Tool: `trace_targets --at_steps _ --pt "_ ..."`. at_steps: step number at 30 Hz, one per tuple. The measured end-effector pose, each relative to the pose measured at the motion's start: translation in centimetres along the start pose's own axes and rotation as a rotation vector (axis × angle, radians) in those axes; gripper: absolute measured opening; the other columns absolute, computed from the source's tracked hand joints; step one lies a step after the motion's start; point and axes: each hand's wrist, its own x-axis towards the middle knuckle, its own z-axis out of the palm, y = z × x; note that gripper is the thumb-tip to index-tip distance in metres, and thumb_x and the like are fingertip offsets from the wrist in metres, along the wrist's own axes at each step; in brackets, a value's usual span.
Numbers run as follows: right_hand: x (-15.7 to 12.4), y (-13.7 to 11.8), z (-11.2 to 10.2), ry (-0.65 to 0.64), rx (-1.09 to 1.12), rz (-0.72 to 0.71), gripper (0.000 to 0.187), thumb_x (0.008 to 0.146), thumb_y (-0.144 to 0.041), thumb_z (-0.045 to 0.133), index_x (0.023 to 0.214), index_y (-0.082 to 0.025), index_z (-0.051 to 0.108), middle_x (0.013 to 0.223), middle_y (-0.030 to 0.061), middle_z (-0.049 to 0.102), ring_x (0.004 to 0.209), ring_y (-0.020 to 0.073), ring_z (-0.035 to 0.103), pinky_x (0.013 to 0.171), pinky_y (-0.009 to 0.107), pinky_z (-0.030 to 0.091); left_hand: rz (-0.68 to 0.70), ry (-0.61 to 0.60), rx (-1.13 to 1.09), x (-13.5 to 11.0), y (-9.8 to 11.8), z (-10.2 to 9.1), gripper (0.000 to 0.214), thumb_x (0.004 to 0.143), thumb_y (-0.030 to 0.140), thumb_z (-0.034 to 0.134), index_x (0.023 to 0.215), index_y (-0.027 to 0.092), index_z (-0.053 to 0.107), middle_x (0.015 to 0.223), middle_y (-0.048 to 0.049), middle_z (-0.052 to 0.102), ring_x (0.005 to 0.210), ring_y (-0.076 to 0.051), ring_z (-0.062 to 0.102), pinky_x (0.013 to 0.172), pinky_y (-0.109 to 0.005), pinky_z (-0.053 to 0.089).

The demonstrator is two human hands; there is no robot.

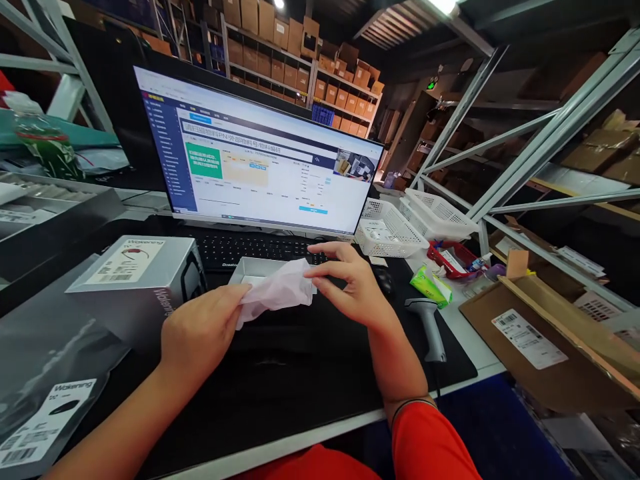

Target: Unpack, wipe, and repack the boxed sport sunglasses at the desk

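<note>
My left hand is closed on one end of a thin, whitish, crinkled pouch. Whatever the pouch contains, if anything, cannot be made out. At its other end, my right hand pinches the edge between thumb and forefinger, with the other fingers raised. Behind the pouch, partly covered by it, lies a small light-grey open box in front of the black keyboard. A grey box labelled "Wakening" stands left of my left hand.
A monitor stands behind the keyboard. Right of my right hand are a mouse, a barcode scanner and a green packet. White baskets sit behind them. A cardboard box is at the right, a clear bag at left.
</note>
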Motion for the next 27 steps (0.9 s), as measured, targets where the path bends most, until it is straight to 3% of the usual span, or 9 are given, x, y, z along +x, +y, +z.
trace_targets --at_steps 6,9,12,15,18,22,25,27 --pt "0.1 0.3 2.3 -0.351 -0.098 0.019 0.024 0.093 -0.012 0.074 0.114 -0.021 0.079 0.146 0.0138 0.069 0.135 0.0297 0.064 0.116 0.049 0.054 0.158 -0.010 -0.037 0.1 0.5 -0.1 0.026 0.102 0.014 0.058 0.120 0.026 0.074 0.108 -0.0017 0.082 0.090 -0.021 0.077 0.073 -0.031 0.051" --pt "0.1 0.7 2.4 -0.391 -0.045 0.042 0.025 0.096 -0.011 0.068 0.118 -0.019 0.076 0.135 0.0135 0.073 0.127 0.0269 0.068 0.111 0.044 0.057 0.134 -0.025 -0.076 -0.1 0.4 0.2 0.028 0.105 0.021 0.056 0.130 0.024 0.070 0.114 -0.0055 0.081 0.100 -0.023 0.077 0.087 -0.032 0.058" --pt "0.2 1.6 0.8 -0.285 -0.001 0.046 0.021 0.097 -0.013 0.066 0.113 -0.020 0.076 0.137 0.0128 0.071 0.128 0.0270 0.067 0.113 0.044 0.056 -0.140 -0.047 -0.223 0.1 0.3 0.7 0.058 0.102 0.055 0.065 0.147 0.020 0.060 0.142 -0.0160 0.070 0.126 -0.032 0.071 0.107 -0.045 0.061" --pt "0.1 2.9 -1.0 -0.188 0.047 0.106 0.020 0.094 -0.012 0.068 0.109 -0.024 0.076 0.137 0.0089 0.070 0.127 0.0269 0.067 0.111 0.044 0.055 -0.553 -0.094 -0.610 0.6 0.7 0.7 0.081 0.093 0.074 0.069 0.154 0.024 0.057 0.153 -0.0158 0.063 0.124 -0.032 0.073 0.102 -0.043 0.065" --pt "0.2 4.0 -1.5 -0.192 0.066 0.173 0.020 0.092 -0.014 0.069 0.108 -0.024 0.075 0.137 0.0083 0.069 0.128 0.0276 0.065 0.112 0.046 0.054 -0.740 -0.106 -0.785 1.0 1.6 0.1 0.065 0.092 0.072 0.071 0.138 0.027 0.073 0.129 -0.0092 0.078 0.095 -0.023 0.079 0.090 -0.035 0.068" --pt "0.6 4.5 -1.3 -0.285 0.068 0.150 0.022 0.093 -0.016 0.067 0.112 -0.023 0.076 0.141 0.0107 0.066 0.136 0.0285 0.061 0.120 0.050 0.049 -0.676 0.049 -0.614 1.0 2.7 -0.8 0.029 0.095 0.056 0.076 0.105 0.031 0.085 0.112 -0.0010 0.082 0.104 -0.022 0.077 0.101 -0.035 0.065" --pt "0.5 4.8 -3.2 -0.291 0.023 0.141 0.014 0.099 -0.024 0.065 0.099 -0.024 0.079 0.141 0.0107 0.066 0.138 0.0295 0.059 0.122 0.052 0.046 -0.663 0.101 -0.535 1.2 2.8 -1.3 0.022 0.099 0.046 0.074 0.110 0.030 0.083 0.111 0.0018 0.082 0.104 -0.022 0.076 0.102 -0.040 0.064" --pt "-0.1 5.2 -5.8 -0.241 -0.015 0.182 0.022 0.103 -0.034 0.065 0.089 -0.024 0.079 0.138 0.0105 0.067 0.133 0.0294 0.062 0.120 0.052 0.047 -0.647 0.084 -0.519 1.5 2.5 -1.9 0.018 0.100 0.043 0.073 0.109 0.030 0.083 0.115 0.0028 0.081 0.109 -0.023 0.075 0.107 -0.044 0.061"
